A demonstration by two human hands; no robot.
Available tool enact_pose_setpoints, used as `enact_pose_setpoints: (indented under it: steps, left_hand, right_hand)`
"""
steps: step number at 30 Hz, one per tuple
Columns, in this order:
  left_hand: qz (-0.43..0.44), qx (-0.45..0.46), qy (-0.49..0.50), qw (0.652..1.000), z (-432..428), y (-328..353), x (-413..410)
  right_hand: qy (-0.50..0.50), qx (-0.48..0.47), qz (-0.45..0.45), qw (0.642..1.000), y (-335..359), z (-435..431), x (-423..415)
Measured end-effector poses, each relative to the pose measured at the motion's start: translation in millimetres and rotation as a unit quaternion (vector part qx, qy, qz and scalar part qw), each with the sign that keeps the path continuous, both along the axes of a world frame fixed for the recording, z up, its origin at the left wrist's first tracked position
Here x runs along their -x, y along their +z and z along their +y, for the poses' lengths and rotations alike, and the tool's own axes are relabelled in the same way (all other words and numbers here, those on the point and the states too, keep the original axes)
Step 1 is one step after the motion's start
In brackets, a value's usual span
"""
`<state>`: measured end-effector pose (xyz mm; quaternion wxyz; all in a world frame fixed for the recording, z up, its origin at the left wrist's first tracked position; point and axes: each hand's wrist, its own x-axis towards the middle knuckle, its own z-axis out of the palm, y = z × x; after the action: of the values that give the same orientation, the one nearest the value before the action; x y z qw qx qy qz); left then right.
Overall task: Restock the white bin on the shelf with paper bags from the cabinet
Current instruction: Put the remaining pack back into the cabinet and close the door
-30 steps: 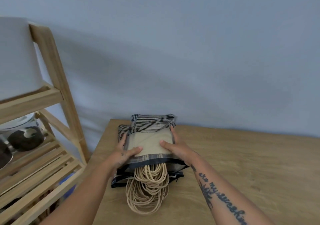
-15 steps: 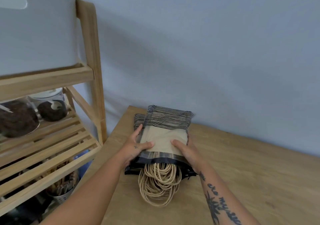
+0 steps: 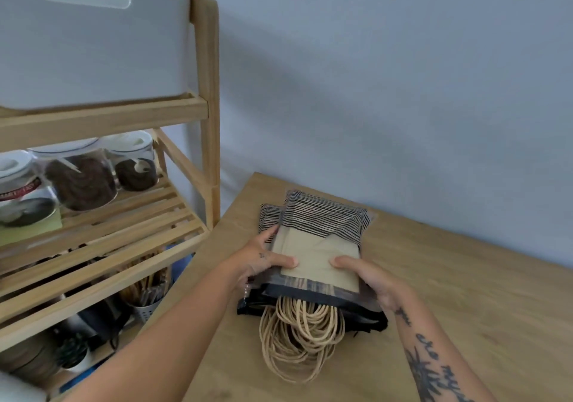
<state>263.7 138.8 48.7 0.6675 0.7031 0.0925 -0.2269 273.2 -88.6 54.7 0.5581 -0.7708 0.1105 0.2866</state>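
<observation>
Head view: pickup step, by the look. Paper bags (image 3: 313, 253) on desk (image 3: 465, 308), gripped at both sides by left hand (image 3: 263, 262) and right hand (image 3: 372, 280), fingers (image 3: 286, 262) clamped round them. Next, likely: lift clear, carry up-left into white bin (image 3: 93, 45) on shelf (image 3: 105, 116).

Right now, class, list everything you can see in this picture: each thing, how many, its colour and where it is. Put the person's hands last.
white bin: one, white, top tier of the shelf
shelf: one, light wood, left of the table
jars: three, clear glass with white lids and dark contents, middle tier
cup of sticks: one, pale metal, lower tier
table: one, light wood, right of the shelf
paper bags: one stack, tan with black stripes, on the table
handles: one bundle, tan cord, at the stack's near end
left hand: grips the stack's left side
right hand: grips the stack's right side
</observation>
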Motion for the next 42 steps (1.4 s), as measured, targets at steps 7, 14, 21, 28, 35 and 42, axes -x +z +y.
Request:
enact_pose_setpoints:
  steps: [7,14,21,28,35,42]
  left_hand:
    - [0.055,-0.033,-0.042,0.997,0.9,5.3,47.3]
    - [0.035,-0.037,0.1,0.994,-29.5,-1.1,64.5]
    - [0.068,-0.023,0.138,0.988,-39.6,-3.0,87.7]
    - [0.071,0.026,0.18,0.981,-55.8,-6.2,160.5]
    - [0.029,0.035,0.14,0.989,-53.2,-2.9,250.3]
    - [-0.01,0.067,0.139,0.988,-25.2,-5.5,378.2]
  right_hand:
    - [0.058,0.062,0.025,0.996,-6.1,-25.6,40.0]
    - [-0.078,-0.118,-0.109,0.984,-37.9,-17.0,67.8]
    - [-0.029,-0.177,-0.138,0.974,-37.3,-25.1,80.2]
    - [-0.032,-0.167,-0.128,0.977,-41.0,-33.3,133.2]
    - [-0.059,-0.137,-0.135,0.98,-34.1,-27.6,233.3]
    - [-0.015,-0.094,-0.197,0.976,-31.9,-1.9,362.4]
